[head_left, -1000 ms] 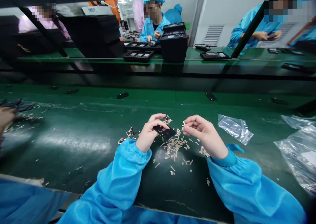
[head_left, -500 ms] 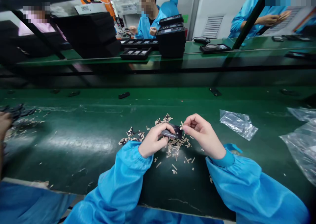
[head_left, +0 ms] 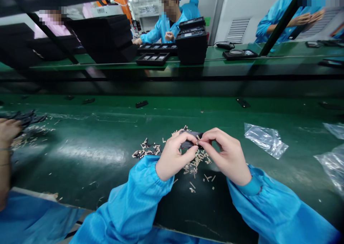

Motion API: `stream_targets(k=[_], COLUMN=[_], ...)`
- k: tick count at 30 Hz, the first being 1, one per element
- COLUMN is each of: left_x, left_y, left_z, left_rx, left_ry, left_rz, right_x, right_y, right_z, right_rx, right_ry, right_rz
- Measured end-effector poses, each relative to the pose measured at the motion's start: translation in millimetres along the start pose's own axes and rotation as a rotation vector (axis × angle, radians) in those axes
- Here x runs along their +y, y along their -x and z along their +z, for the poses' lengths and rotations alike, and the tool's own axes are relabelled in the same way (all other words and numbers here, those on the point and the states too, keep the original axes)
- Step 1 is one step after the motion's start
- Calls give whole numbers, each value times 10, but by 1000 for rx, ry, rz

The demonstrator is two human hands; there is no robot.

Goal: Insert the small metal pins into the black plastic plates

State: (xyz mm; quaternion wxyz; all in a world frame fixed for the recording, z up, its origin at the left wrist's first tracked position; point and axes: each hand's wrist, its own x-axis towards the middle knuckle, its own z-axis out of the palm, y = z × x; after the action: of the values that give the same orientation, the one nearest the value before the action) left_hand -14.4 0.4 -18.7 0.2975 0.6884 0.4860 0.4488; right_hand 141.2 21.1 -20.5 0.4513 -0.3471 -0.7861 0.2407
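My left hand [head_left: 177,153] is closed, its thumb and forefinger meeting the right fingertips at a small beige strip [head_left: 197,142]. My right hand [head_left: 225,151] pinches that strip from the other side. A flat black plastic part [head_left: 188,133] sits just behind the fingertips, partly hidden by both hands; whether the left hand's other fingers support it I cannot tell. Many beige strips [head_left: 198,159] are scattered under and in front of the hands. Left of them is a small pile of black-and-beige pieces [head_left: 146,150].
Clear plastic bags [head_left: 266,140] lie to the right on the green table [head_left: 107,186]. Black parts [head_left: 141,104] rest along its far side. At the left edge, another person's hand [head_left: 10,131] is by a heap of black parts [head_left: 27,118]. Stacked black trays [head_left: 191,45] stand on the raised shelf.
My left thumb and forefinger have come off the black part's face to meet my right fingertips at the small strip. The view has shifted slightly left.
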Motion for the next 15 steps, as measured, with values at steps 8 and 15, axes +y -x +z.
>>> stream_targets(k=[8, 15], left_x=[-44, -50], left_y=[35, 61], left_z=[13, 31], left_rx=[56, 47], left_ry=[-42, -173], left_rz=[0, 37], right_x=[32, 59], right_y=[24, 59], right_z=[21, 88], right_rx=[-21, -60], right_ry=[205, 363], right_rz=[-163, -269])
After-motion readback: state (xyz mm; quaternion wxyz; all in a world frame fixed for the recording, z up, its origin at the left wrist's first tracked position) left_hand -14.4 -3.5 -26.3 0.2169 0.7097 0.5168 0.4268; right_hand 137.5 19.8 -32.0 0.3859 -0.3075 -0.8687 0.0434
